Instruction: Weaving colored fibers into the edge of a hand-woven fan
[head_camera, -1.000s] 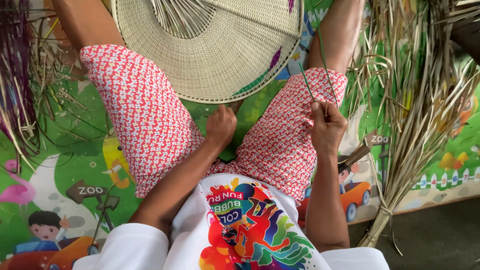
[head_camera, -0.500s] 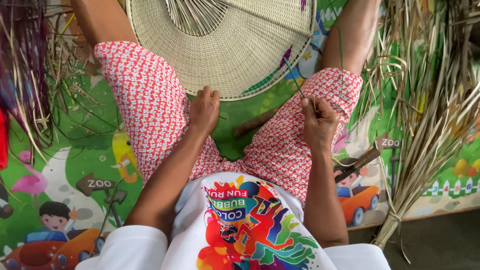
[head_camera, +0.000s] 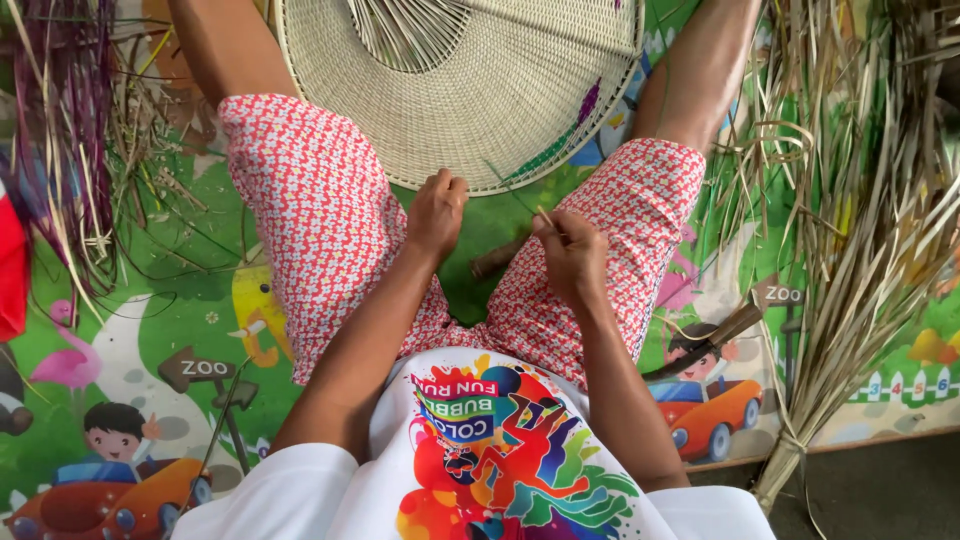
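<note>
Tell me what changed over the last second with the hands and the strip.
The left hand closed into a fist by the rim of the woven fan. The right hand kept its pinch on the thin green strip, which now slants toward the fan rather than standing upright. The fan, the dried leaf bundle and the play mat stayed put.
</note>
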